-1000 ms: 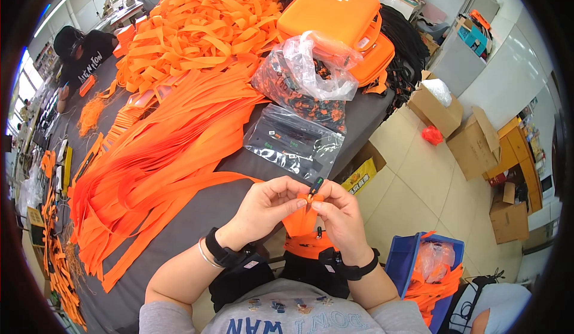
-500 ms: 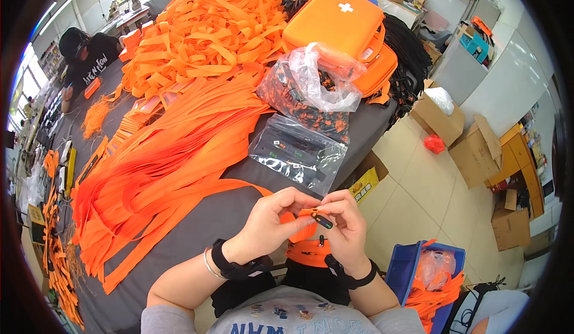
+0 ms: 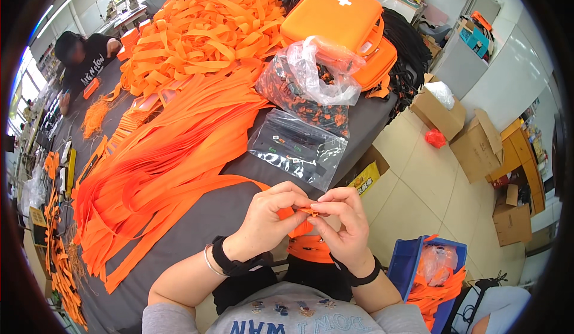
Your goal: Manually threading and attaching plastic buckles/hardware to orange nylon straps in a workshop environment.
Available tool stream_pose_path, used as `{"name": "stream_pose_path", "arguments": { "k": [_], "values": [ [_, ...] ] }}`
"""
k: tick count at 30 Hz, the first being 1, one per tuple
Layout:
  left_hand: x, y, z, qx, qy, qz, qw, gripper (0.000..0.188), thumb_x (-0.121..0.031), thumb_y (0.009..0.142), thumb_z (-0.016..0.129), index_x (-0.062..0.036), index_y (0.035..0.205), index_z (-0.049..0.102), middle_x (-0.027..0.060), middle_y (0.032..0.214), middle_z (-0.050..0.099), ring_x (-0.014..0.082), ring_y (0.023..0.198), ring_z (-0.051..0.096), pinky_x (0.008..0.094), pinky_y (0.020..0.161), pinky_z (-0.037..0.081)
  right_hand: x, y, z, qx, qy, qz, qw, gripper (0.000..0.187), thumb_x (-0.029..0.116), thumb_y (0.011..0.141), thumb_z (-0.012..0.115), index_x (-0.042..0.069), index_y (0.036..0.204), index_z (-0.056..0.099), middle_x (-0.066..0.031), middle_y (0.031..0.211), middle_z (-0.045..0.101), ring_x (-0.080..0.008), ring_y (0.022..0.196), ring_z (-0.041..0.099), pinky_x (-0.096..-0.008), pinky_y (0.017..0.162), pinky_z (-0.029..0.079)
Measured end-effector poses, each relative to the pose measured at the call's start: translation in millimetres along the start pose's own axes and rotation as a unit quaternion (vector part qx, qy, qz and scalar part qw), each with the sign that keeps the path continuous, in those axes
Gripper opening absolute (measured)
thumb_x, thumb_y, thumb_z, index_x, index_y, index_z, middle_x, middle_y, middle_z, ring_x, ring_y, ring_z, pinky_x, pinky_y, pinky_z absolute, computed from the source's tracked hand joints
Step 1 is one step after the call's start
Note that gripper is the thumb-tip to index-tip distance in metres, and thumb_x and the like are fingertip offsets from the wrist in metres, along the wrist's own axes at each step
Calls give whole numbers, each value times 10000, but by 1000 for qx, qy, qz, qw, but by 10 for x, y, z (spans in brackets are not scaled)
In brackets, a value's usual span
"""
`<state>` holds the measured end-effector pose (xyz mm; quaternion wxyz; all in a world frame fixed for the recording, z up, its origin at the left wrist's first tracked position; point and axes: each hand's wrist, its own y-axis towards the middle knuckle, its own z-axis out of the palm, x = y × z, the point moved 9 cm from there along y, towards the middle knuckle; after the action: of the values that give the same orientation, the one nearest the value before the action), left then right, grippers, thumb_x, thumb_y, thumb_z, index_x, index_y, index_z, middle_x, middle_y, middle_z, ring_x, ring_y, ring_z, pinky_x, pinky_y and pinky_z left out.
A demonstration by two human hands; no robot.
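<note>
My left hand (image 3: 272, 217) has thumb and fingers pinched on the end of an orange strap (image 3: 308, 212), and my right hand (image 3: 345, 226) is pinching the same bit from the other side, so the fingertips nearly meet. There's some small detail at that end, but it's too tiny to make out. The strap's up in front of me, just off the near edge of the grey surface (image 3: 185, 232).

A loose length trails from the big bundle of flat orange webbing (image 3: 173, 149) on my left and goes out of sight behind my left hand. Just beyond my hands is a clear zip bag (image 3: 299, 155) with dark stuff inside, then a knotted-looking plastic bag (image 3: 305, 104) of black and orange bits, and an orange case (image 3: 329, 14) with a white cross. Down on my right sits a blue crate (image 3: 402, 265) with more orange stuff in it.
</note>
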<state>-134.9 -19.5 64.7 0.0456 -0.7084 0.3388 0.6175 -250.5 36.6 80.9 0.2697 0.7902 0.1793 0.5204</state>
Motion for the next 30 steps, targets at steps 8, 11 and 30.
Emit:
{"name": "stream_pose_path", "arguments": {
  "k": [8, 11, 30],
  "values": [
    [71, -18, 15, -5, -16, -10, 1000, 163, 63, 735, 666, -9, 881, 659, 63, 860, 625, 181, 768, 625, 267, 682, 496, 0, 8, 8, 4, 16, 9, 1000, 230, -30, 756, 693, 47, 970, 663, -78, 959, 535, -169, 819, 567, -256, 673, 483],
    [64, -42, 5, -24, -26, -15, 999, 206, 104, 710, 635, -7, 882, 665, 80, 865, 631, 172, 763, 618, 260, 663, 489, 15, 37, 16, 12, 12, 6, 1000, 237, -39, 751, 693, 45, 971, 666, -75, 949, 528, -159, 795, 567, -249, 662, 484],
    [-15, 7, 21, -20, 21, -2, 1000, 196, 60, 688, 682, -4, 872, 671, 87, 819, 653, 195, 699, 634, 263, 612, 490, -148, 12, -5, 8, 84, 99, 992, 211, -40, 727, 707, 28, 924, 676, -54, 842, 542, -151, 746, 547, -246, 625, 445]
  ]
}}
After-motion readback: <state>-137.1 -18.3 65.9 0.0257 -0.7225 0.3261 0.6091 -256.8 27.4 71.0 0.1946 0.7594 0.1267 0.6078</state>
